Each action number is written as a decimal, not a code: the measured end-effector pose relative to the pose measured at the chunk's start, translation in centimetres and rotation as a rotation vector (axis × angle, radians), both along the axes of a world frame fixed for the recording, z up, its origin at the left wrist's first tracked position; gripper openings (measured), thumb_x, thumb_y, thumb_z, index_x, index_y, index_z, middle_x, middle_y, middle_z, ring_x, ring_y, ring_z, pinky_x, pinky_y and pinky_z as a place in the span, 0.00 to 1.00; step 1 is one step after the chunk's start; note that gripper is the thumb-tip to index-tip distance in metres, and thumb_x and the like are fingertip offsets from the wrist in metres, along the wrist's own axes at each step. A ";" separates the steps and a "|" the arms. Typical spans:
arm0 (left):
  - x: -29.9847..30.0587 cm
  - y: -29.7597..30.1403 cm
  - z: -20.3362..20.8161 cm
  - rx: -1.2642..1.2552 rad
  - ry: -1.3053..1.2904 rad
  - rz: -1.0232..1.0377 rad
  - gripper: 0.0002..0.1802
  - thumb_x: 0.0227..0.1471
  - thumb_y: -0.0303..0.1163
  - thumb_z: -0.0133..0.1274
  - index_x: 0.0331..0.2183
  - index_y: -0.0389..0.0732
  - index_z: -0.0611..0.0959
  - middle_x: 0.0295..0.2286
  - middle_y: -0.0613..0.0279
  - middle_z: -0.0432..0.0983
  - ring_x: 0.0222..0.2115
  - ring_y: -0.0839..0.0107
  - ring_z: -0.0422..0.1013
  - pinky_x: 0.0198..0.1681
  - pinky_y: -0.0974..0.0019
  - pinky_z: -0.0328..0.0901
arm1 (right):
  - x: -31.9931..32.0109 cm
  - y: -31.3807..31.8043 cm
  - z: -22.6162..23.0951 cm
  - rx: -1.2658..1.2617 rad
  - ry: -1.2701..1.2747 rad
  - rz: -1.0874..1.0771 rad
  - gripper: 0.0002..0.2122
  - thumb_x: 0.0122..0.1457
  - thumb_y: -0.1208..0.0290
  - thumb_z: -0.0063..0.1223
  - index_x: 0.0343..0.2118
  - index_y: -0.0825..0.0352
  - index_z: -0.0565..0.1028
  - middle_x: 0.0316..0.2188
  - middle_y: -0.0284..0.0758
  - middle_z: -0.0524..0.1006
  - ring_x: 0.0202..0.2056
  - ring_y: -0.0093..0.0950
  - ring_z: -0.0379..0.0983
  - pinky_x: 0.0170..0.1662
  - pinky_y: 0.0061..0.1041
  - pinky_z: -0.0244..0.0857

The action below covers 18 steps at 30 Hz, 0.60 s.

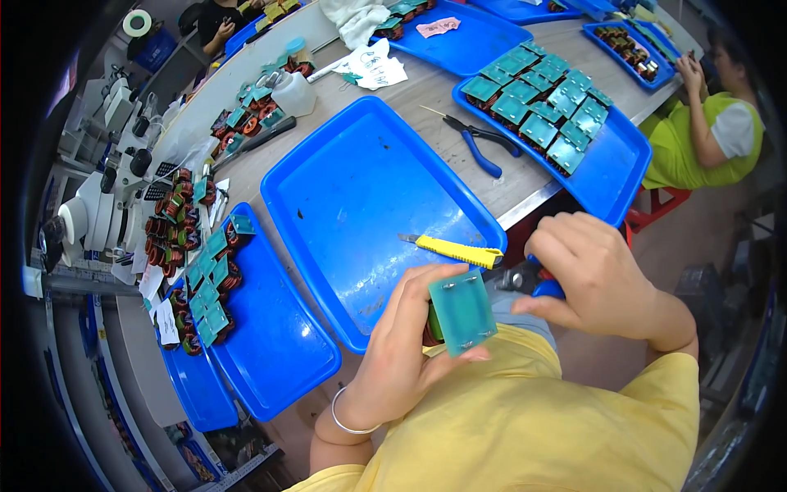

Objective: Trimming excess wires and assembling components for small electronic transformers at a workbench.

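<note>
My left hand (398, 344) is closed around a wire-wound coil whose square green circuit board (463, 312) faces up. Bright solder spots show near the board's upper and lower edges. The coil beneath is mostly hidden by the board and my fingers. My right hand (586, 266) grips blue-handled pliers (548, 287), their dark metal head close to the board's right edge but seemingly apart from it. Just beyond my left hand, a yellow utility knife (459, 250) lies at the near right corner of a large blue tray (369, 111), its blade pointing left.
Green-topped coils fill part of a blue tray (623, 184) at the right and another (287, 361) at the left. Blue-handled pliers (479, 148) lie on the table between trays. Bare wound coils (172, 221) are piled at left. A person in a green vest (713, 143) sits at far right.
</note>
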State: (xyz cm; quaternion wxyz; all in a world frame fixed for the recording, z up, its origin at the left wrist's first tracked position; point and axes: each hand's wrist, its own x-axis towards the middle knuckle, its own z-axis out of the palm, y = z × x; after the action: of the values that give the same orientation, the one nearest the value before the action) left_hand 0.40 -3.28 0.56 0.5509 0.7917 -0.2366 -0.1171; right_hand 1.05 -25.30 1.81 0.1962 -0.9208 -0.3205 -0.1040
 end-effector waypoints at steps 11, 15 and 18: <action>0.3 0.1 -0.2 -0.009 -0.312 -0.075 0.38 0.32 0.36 0.65 0.45 0.32 0.67 0.41 0.49 0.66 0.41 0.54 0.65 0.44 0.60 0.62 | 0.0 0.3 0.3 -0.026 0.020 -0.029 0.22 0.44 0.51 0.56 0.24 0.69 0.67 0.22 0.38 0.67 0.23 0.35 0.65 0.27 0.30 0.59; 0.3 0.2 0.0 0.005 -0.320 -0.079 0.39 0.32 0.36 0.65 0.45 0.31 0.66 0.41 0.49 0.67 0.41 0.54 0.65 0.44 0.60 0.62 | 0.0 0.3 0.4 -0.045 0.031 -0.021 0.22 0.43 0.51 0.56 0.24 0.69 0.67 0.22 0.39 0.67 0.24 0.35 0.65 0.27 0.30 0.59; 0.4 0.1 0.0 0.000 -0.343 -0.089 0.39 0.31 0.36 0.65 0.45 0.31 0.66 0.41 0.49 0.67 0.41 0.53 0.66 0.44 0.60 0.62 | 0.0 0.4 0.4 -0.036 0.017 -0.013 0.22 0.43 0.52 0.57 0.24 0.70 0.67 0.22 0.38 0.67 0.23 0.35 0.65 0.27 0.30 0.59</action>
State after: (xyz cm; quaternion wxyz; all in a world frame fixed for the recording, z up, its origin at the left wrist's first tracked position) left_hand 0.80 -3.21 0.55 0.4967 0.7890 -0.3617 -0.0045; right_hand 1.04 -24.94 2.18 0.1817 -0.9271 -0.3148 -0.0918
